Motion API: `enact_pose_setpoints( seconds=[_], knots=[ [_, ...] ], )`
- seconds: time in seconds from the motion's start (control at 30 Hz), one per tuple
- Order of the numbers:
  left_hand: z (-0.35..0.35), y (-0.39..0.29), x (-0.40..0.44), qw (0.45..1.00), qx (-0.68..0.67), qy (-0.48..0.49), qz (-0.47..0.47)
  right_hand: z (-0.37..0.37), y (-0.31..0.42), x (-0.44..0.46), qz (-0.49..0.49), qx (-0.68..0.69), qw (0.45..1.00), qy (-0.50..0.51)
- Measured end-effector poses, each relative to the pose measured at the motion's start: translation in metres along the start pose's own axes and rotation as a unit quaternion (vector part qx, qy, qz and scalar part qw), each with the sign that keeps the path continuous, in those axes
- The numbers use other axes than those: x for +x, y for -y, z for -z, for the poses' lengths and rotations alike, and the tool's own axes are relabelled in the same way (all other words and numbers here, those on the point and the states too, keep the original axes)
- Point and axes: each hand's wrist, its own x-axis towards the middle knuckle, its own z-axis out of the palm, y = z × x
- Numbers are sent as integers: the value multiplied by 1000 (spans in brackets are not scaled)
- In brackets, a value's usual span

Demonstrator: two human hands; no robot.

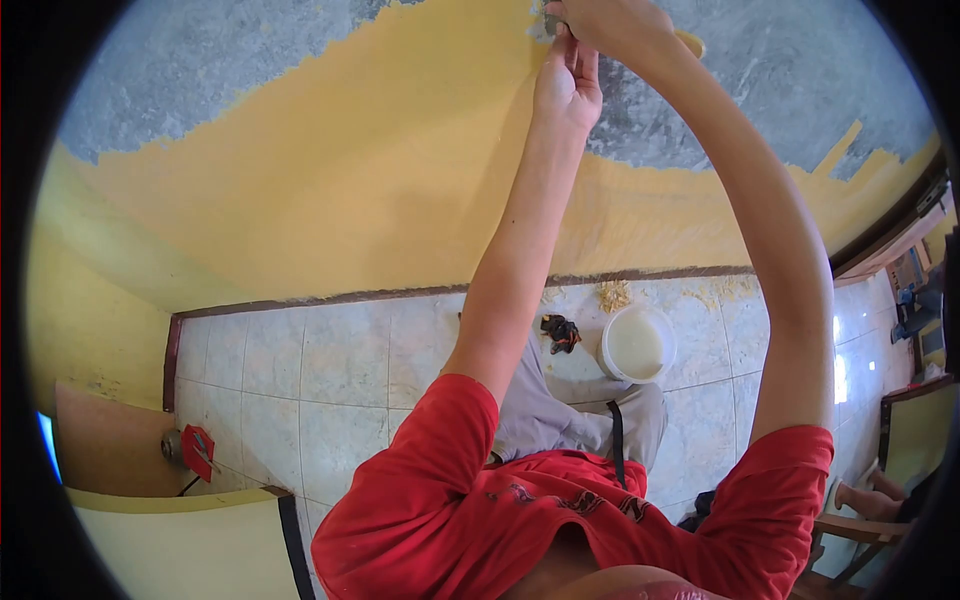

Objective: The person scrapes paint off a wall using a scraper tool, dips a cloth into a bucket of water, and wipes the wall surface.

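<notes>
Both my arms reach up to the wall at the top of the view. My right hand [622,28] is closed around a yellow-handled scraper [690,43]; the rounded handle end sticks out past my wrist, and the blade is mostly hidden by the hand. Just below and to the left, my left hand [570,88] has its fingers drawn together and pointing up, close to the right hand. What they grip, if anything, is hidden. Yellow paint [400,170] covers the lower wall, with a ragged border to the bare grey surface [690,110] around my hands.
On the tiled floor [345,350] stands a white bucket [638,345] of pale liquid, beside a black crumpled item [561,333]. Yellow paint scraps [614,295] lie along the wall. A red object [198,450] is at left. At right, another person's feet [868,500] show by a wooden chair [858,530].
</notes>
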Motion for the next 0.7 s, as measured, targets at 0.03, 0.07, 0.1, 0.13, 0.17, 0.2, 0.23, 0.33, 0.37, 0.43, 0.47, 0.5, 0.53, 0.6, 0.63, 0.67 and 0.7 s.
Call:
enact_pose_setpoints(
  seconds=[0.03, 0.07, 0.1, 0.13, 0.17, 0.2, 0.23, 0.33, 0.37, 0.43, 0.47, 0.5, 0.53, 0.6, 0.63, 0.67, 0.7],
  knots=[
    [0, -2, -2, 1000, 1, -4, 0, -1, 1, -2, -1, 6, 1000, -8],
    [-1, -6, 0, 999, 36, -13, -9, -8, -1, -2, -3, 7, 1000, -7],
    [-1, -9, 0, 997, 69, -21, -20, -20, -3, -2, 1, 21, 998, -51],
    [-1, -12, 0, 997, 69, -21, -20, -27, -6, 0, 6, 35, 995, -97],
    [-1, -14, 0, 995, 97, -11, -30, -29, -8, 5, 6, 34, 995, -97],
    [2, -17, -2, 991, 124, -5, -42, -33, -8, 10, 38, -1, 996, -86],
    [4, -17, -4, 991, 125, -9, -40, -37, -10, 12, 67, -36, 994, -74],
    [-1, -13, 1, 998, 51, -32, -14, -16, 5, 2, -17, 28, 999, -43],
    [-1, -10, 2, 1000, 24, -14, 10, -15, 3, 3, -16, 27, 999, -44],
    [1, -11, 2, 1000, -2, 4, 30, -17, -2, 6, 42, -27, 995, -84],
    [2, -14, 4, 999, 20, 7, 28, -21, -5, 11, 45, -27, 995, -87],
    [3, -17, 5, 999, 41, 10, 27, -29, -8, 16, 46, 9, 996, -74],
    [3, -25, 8, 999, 41, 15, 26, -36, -13, 22, 47, 45, 996, -63],
    [3, -42, 10, 982, 187, 7, -19, -50, -23, 28, 106, 53, 987, -104],
    [4, -41, 8, 982, 188, 5, -23, -58, -24, 31, 165, 64, 974, -139],
    [2, -37, 6, 985, 167, -24, -30, -33, -2, 7, 37, 196, 977, -69],
    [-1, -35, 4, 987, 147, -51, -33, -38, -5, 14, 39, 198, 977, -69]
  ],
)
